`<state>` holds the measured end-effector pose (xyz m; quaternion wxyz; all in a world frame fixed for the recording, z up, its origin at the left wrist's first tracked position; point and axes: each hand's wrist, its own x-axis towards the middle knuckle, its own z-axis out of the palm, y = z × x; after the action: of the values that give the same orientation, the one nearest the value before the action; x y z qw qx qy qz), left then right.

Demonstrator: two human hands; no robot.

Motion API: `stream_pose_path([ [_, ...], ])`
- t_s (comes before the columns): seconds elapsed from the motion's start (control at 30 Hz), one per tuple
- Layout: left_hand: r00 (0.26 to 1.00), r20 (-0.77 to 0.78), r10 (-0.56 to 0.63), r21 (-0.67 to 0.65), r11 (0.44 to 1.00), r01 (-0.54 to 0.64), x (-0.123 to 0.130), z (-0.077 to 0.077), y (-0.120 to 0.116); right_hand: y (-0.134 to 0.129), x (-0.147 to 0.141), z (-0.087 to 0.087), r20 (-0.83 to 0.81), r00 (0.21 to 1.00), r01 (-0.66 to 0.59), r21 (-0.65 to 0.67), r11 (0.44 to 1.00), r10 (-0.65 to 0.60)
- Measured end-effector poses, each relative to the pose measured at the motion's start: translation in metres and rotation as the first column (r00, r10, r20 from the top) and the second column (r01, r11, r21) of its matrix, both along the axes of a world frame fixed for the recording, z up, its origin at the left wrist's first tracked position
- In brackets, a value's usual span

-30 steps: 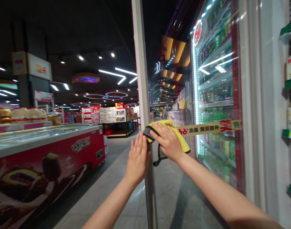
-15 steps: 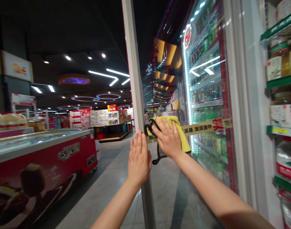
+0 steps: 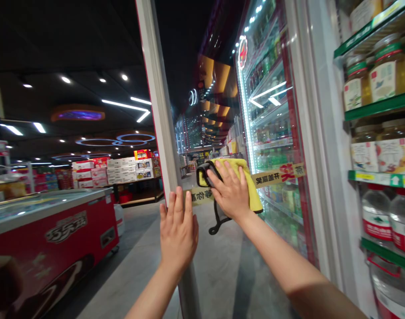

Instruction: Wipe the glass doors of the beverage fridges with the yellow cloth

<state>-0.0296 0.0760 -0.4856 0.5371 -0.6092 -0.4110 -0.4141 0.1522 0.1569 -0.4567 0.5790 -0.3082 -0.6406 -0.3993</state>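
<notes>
My right hand (image 3: pixel 231 191) lies with its fingers over a yellow cleaning cloth (image 3: pixel 254 190), holding it against the glass door (image 3: pixel 219 270). The cloth has a grey underside and black edging, and a black loop hangs below my wrist. It covers part of a printed strip (image 3: pixel 275 175) whose characters read mirrored. Lower left of it, my left hand (image 3: pixel 178 232) rests flat with nothing in it, fingers pointing up, at the light upright frame (image 3: pixel 158 110) along the door's edge.
A red chest freezer (image 3: pixel 66 235) stands on the left, with stacked boxes (image 3: pixel 121 170) on a table behind it. At right, a shelf (image 3: pixel 378 106) holds jars and large bottles close to the door. A lit drinks cooler (image 3: pixel 272 115) shows in the glass.
The view has turned right, so the door frame and freezer sit further left. My right hand and the cloth have slid right across the glass, away from the frame. My left hand stays by the frame.
</notes>
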Motion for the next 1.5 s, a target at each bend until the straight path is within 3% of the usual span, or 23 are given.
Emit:
stream_pose_path([
  [0.1,0.999,0.04,0.03,0.003,1.0,-0.03,0.012,-0.002,0.003,0.01,0.028,-0.033,-0.09,0.996,0.014,0.0,1.0,-0.014],
  [0.2,1.0,0.03,0.01,-0.043,0.999,-0.008,0.027,-0.001,0.008,0.013,0.044,-0.052,0.081,0.997,-0.02,0.027,0.999,0.018],
  [0.3,1.0,0.009,-0.014,-0.077,0.997,0.015,0.045,0.004,0.015,0.016,0.055,-0.026,0.167,0.985,-0.044,0.018,0.999,0.04],
  [0.37,1.0,0.005,-0.001,-0.081,0.997,0.002,0.056,0.007,0.019,0.021,0.066,-0.003,0.103,0.994,-0.037,-0.019,0.999,0.039],
  [0.43,1.0,-0.004,0.029,-0.079,0.996,-0.03,0.066,0.008,0.022,0.026,0.079,0.006,0.003,1.0,-0.028,-0.053,0.998,0.028],
  [0.53,0.996,-0.03,0.087,-0.081,0.993,-0.09,0.077,0.007,0.026,0.029,0.092,-0.012,-0.087,0.996,-0.012,-0.079,0.997,0.005],
  [0.63,0.988,-0.069,0.136,-0.082,0.986,-0.142,0.088,0.007,0.032,0.028,0.097,-0.029,0.065,0.997,-0.029,-0.055,0.998,0.033],
  [0.73,0.983,-0.09,0.157,-0.082,0.983,-0.165,0.098,0.009,0.041,0.031,0.106,-0.016,0.18,0.982,-0.059,-0.033,0.998,0.064],
  [0.83,0.983,-0.064,0.171,-0.08,0.981,-0.176,0.106,0.009,0.048,0.038,0.126,-0.004,0.094,0.994,-0.045,-0.056,0.997,0.05],
  [0.93,0.984,-0.033,0.177,-0.063,0.982,-0.179,0.112,0.006,0.051,0.041,0.139,-0.021,-0.04,0.999,-0.022,-0.087,0.996,0.018],
  [1.03,0.986,-0.028,0.162,-0.046,0.986,-0.163,0.117,0.004,0.052,0.037,0.132,-0.039,-0.004,0.999,-0.035,-0.085,0.996,0.034],
  [1.1,0.988,-0.026,0.151,-0.047,0.987,-0.152,0.121,0.006,0.053,0.033,0.123,-0.03,0.094,0.993,-0.065,-0.071,0.995,0.071],
  [1.17,0.989,-0.021,0.143,-0.056,0.988,-0.144,0.125,0.009,0.055,0.034,0.12,-0.009,0.148,0.984,-0.087,-0.062,0.994,0.096],
  [1.27,0.991,-0.027,0.129,-0.064,0.989,-0.13,0.132,0.014,0.059,0.045,0.133,0.014,0.06,0.995,-0.078,-0.068,0.995,0.082],
  [1.33,0.993,-0.04,0.115,-0.054,0.992,-0.117,0.136,0.018,0.061,0.052,0.146,0.007,-0.09,0.995,-0.049,-0.082,0.995,0.042],
  [1.4,0.993,-0.06,0.1,-0.043,0.994,-0.102,0.14,0.021,0.064,0.055,0.154,-0.012,-0.202,0.979,-0.017,-0.095,0.995,-0.003],
  [1.5,0.994,-0.08,0.08,-0.039,0.996,-0.083,0.149,0.026,0.069,0.053,0.153,-0.029,-0.124,0.992,0.008,-0.091,0.996,-0.019],
])
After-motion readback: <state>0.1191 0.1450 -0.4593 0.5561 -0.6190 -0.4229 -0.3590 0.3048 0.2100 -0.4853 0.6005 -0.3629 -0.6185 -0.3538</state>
